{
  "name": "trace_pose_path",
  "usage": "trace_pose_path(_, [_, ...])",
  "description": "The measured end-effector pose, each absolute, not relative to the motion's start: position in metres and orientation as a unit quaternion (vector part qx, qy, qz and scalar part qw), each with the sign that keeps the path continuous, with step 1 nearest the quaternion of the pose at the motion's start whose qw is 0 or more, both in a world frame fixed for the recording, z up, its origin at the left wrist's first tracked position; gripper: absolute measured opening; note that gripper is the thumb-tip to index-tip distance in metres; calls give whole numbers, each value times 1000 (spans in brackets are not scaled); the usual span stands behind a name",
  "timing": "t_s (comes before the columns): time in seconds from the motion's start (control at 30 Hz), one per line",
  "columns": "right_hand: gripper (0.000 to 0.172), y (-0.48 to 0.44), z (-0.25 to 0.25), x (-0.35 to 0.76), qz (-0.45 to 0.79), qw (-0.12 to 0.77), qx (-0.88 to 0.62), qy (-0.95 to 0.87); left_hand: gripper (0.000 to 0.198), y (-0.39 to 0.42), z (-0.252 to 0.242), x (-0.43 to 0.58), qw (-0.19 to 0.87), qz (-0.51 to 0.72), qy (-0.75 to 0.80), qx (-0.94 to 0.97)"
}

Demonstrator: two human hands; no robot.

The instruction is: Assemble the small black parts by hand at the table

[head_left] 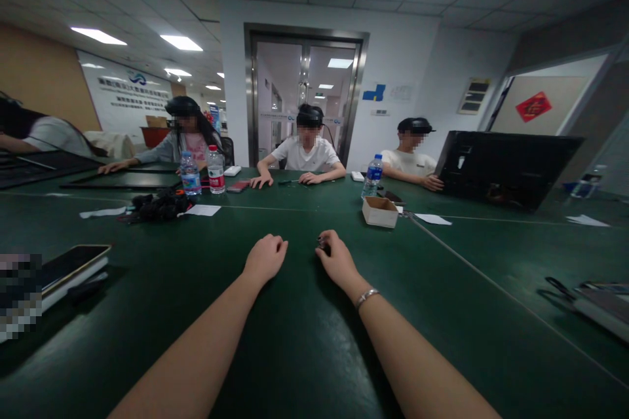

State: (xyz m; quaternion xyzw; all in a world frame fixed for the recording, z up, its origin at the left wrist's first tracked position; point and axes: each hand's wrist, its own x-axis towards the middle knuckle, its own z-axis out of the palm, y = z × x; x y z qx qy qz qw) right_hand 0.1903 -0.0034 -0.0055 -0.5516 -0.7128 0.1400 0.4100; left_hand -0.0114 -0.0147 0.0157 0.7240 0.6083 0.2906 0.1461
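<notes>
At the left edge of the green worktop [295, 347], from where I stand, a black-screened phone [76, 263] lies well away from the work, so little threatens it. Farther in, a tangle of black cables [160, 205] sits near two water bottles, one blue-capped [190, 177], one red-capped [216, 173]; a snagged cord might topple either. Next comes the left hand [266, 258], palm down, fingers curled; I can't tell whether its grip pinches anything or is merely folded. Apart from it, the right hand [340, 263] has thumb and fingers closed around a small dark object [323, 247], held just above or against the worktop. It is mostly hidden, and being so small it could slip out, I'd judge, and skid over the smooth surface if the pinch loosened. Beyond, a capped bottle [372, 178] stands close behind an open cardboard box [380, 213]; a careless forward reach might knock them.
</notes>
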Motion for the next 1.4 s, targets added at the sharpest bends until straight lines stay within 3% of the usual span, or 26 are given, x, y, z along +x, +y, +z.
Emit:
trace_pose_path(0.1, [24, 2, -9, 224, 138, 432, -597, -661, 29, -20, 18, -48, 35, 194, 618, 761])
trace_pose_path(0.2, [24, 1, -10, 274, 178, 465, -607, -619, 38, -38, 23, -98, -97, 101, 657, 740])
trace_pose_path(0.47, [26, -41, 4, 394, 123, 448, -708, -532, 56, -97, 23, -233, -243, 2, 757, 606])
trace_pose_path(0.87, [44, -88, 35, 417, 172, 453, -764, -425, 62, -107, 17, -267, -162, -62, 819, 547])
trace_pose_path(1.17, [27, -84, 31, 428, 119, 412, -780, -456, 50, -102, 19, -265, -90, -34, 833, 545])
trace_pose_path(1.4, [37, -85, 30, 428, 112, 381, -761, -513, 42, -91, 14, -267, -44, 25, 817, 575])
